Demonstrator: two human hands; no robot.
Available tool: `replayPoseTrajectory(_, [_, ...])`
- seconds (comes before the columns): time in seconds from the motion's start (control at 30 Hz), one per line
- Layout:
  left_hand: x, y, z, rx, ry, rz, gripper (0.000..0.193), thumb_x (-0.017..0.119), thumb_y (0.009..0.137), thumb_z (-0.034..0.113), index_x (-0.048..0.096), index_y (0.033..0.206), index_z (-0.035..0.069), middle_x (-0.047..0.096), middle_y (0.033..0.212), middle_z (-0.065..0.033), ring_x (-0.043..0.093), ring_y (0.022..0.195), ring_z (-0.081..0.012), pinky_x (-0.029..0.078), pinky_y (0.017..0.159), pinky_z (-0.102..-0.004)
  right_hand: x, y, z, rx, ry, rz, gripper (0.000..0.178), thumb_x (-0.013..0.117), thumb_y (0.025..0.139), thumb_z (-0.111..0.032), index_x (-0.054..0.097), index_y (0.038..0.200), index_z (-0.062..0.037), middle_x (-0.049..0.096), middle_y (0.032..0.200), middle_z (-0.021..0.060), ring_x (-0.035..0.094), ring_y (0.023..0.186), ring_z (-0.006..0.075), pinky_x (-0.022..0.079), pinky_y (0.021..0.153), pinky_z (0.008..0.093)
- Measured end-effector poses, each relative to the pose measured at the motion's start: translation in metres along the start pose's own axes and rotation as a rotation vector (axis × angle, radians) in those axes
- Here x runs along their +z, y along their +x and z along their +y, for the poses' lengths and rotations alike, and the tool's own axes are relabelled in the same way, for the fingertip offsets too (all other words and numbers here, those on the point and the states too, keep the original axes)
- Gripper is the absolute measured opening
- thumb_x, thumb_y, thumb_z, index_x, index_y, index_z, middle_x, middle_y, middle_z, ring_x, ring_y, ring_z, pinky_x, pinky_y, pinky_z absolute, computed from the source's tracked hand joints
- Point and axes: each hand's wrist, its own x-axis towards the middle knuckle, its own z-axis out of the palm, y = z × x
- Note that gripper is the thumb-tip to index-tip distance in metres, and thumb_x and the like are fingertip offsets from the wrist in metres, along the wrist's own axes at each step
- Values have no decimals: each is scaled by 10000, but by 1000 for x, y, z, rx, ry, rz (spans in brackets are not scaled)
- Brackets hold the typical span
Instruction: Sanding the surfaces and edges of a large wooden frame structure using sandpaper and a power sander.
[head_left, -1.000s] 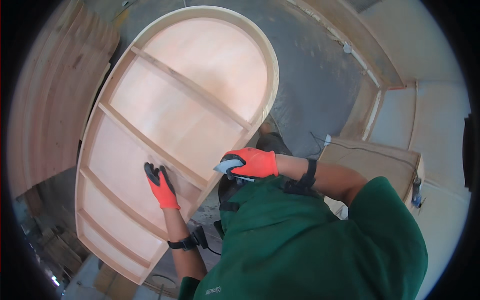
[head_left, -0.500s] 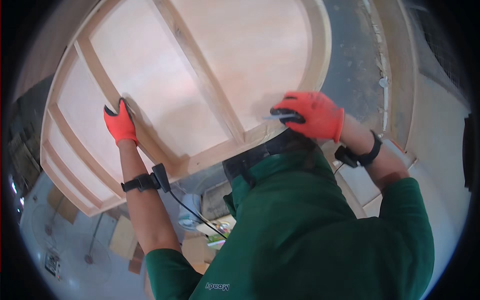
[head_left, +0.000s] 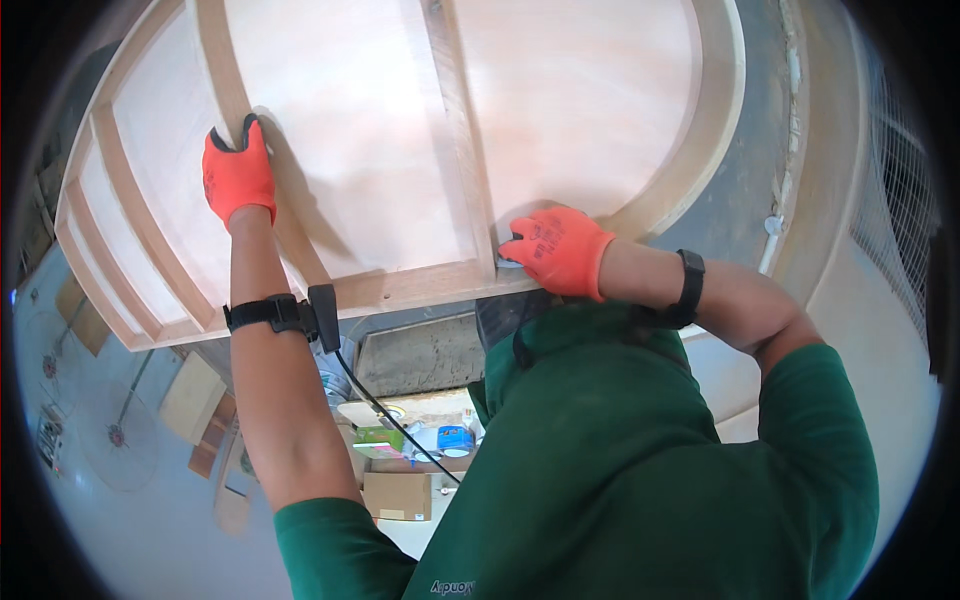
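Note:
A large pale wooden frame with a curved outer rim (head_left: 690, 180) and a light panel backing lies before me, divided by several wooden slats. My left hand (head_left: 240, 175), in an orange glove with black fingertips, straddles one wooden slat (head_left: 222, 65), thumb and fingers closed over its two sides. My right hand (head_left: 560, 250), gloved alike, presses at the near rail, by the lower end of the middle slat (head_left: 460, 140). From under its fingers shows the edge of a thin, flat greyish piece (head_left: 508, 264); the rest of it is hidden.
Under the frame is a grey work surface (head_left: 755, 120). Below the near rail stand a cardboard box (head_left: 397, 496), a blue container (head_left: 455, 440) and a green package (head_left: 378, 440). Fans (head_left: 117, 435) stand on the floor at left, and wire mesh (head_left: 895, 190) is at far right.
My right hand has come down and left from above the frame's edge onto the near rail, with the thin flat piece. My left hand still grips its slat. The whole view has shifted.

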Motion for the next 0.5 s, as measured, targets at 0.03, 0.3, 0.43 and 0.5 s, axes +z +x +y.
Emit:
replayPoseTrajectory(0.03, [0,1,-4,-4,8,-8,447,639,870,432,622,1169,100,664,1157,-84,626,1070,-269,475,917,-396,-1,3,-1,-14,-5,-5,292,595,837,-160,654,1123,-150,615,1061,93,623,981,292,492,833,412])
replayPoseTrajectory(0.3, [4,0,-1,5,113,75,424,641,863,479,634,1062,105,696,987,-74,654,939,-261,485,868,-386,-15,-4,19,-306,171,35,314,542,862,-141,651,1156,-129,630,1199,102,627,1045,292,484,912,420])
replayPoseTrajectory(0.43, [-2,1,5,-64,58,-17,410,629,878,465,636,1064,100,702,992,-64,664,921,-250,489,860,-378,-13,11,19,-180,-41,-17,358,552,851,-139,651,1195,-136,616,1266,95,633,1049,288,491,909,423])
replayPoseTrajectory(0.5, [-3,1,7,-60,67,-12,409,631,878,463,635,1067,100,702,992,-62,663,924,-246,489,860,-378,-20,12,11,-168,45,-130,366,545,854,-137,649,1204,-137,621,1252,92,624,1074,290,485,926,410])
